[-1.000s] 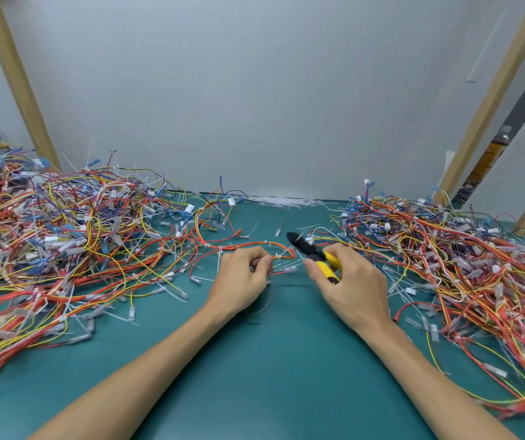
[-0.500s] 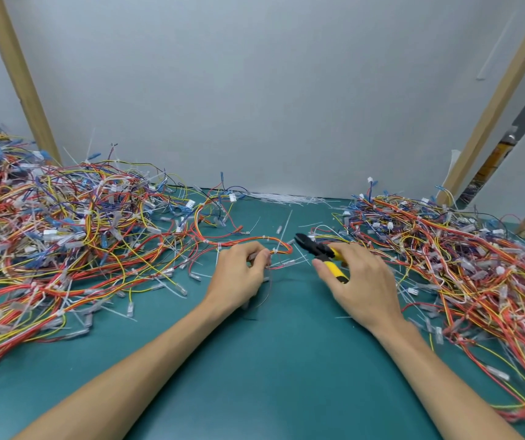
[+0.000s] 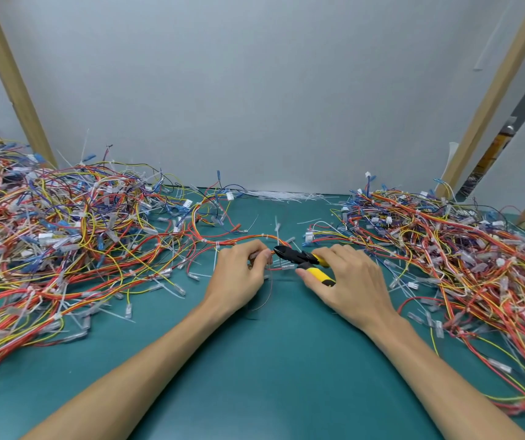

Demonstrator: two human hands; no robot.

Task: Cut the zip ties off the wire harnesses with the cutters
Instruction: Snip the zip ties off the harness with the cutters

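Now | step: snipping tie [image 3: 276,228] | left hand [image 3: 238,274] pinches harness [image 3: 242,239] | right hand [image 3: 350,284] grips cutters [image 3: 299,257] | next: squeeze, sparing wires

Teal flat counter [image 3: 254,376]; black-headed, yellow-handled metal cutters [image 3: 302,260]; red, orange, yellow, blue tangled wire harnesses [image 3: 64,233]; translucent white plastic zip ties [image 3: 281,195].

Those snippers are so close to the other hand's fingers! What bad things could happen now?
The cutters in the right hand have their tip right beside the left hand fingertips pinching the orange harness; a slip could nip a finger. The wires are thin and bunched there, so the blades might cut a wire instead of a zip tie. A snipped tie could flick off into the wire piles.
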